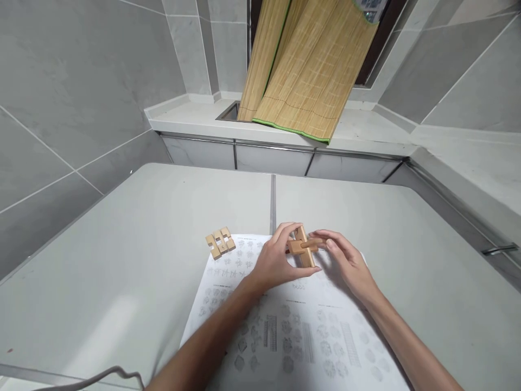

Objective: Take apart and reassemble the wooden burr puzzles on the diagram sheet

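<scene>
A small wooden puzzle of crossed bars (303, 248) is held over a printed instruction sheet (293, 326) on a pale grey table (122, 260). My left hand (277, 259) grips the puzzle from the left, fingers curled round it. From the right, my right hand (345, 260) pinches the end of a bar between its fingertips. A few loose notched wooden pieces (220, 242) lie side by side at the sheet's top left corner, well apart from both hands.
A rolled-out bamboo mat (313, 70) leans over a ledge behind the table. Grey tiled walls close in on the left and right. A seam (272, 201) splits the tabletop down the middle. A grey cable (101, 376) lies at the near left edge.
</scene>
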Tool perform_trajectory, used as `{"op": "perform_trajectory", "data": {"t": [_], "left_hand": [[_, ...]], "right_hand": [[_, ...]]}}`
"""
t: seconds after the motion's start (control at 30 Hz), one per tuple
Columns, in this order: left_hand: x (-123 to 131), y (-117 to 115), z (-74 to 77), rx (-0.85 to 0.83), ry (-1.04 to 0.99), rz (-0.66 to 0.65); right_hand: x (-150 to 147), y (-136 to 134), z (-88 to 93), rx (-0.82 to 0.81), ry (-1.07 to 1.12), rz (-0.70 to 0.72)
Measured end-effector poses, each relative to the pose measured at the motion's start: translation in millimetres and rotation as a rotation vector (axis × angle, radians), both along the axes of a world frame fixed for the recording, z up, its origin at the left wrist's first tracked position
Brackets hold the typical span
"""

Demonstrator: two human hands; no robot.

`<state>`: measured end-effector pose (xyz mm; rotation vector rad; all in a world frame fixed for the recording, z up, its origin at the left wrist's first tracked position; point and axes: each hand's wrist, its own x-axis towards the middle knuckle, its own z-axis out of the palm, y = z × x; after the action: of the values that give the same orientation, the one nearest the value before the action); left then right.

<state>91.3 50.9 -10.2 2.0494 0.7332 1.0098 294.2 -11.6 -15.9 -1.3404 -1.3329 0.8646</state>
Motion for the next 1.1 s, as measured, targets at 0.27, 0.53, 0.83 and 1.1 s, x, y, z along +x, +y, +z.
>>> {"op": "perform_trajectory", "data": {"t": [0.27,0.53,0.83,1.1], "left_hand": [[-1.3,-0.7,0.2,-0.005,0.049,-0.04],[-1.4,-0.8,6.9,-0.088,0.112,-0.024],[-2.2,0.5,4.3,-0.049,0.083,-0.011],[0.9,-2.5,-7.4,0.261,0.125,0.132]], "right_hand": [[-1.9,-3.4,1.6,0.123,-0.144,-0.002],[4.4,-2.4,3.5,0.111,-0.142,0.067],[3.5,-1.8,2.0,0.093,-0.12,0.11],[-19.0,-7.3,-11.4,-0.045,-0.083,0.112]]}}
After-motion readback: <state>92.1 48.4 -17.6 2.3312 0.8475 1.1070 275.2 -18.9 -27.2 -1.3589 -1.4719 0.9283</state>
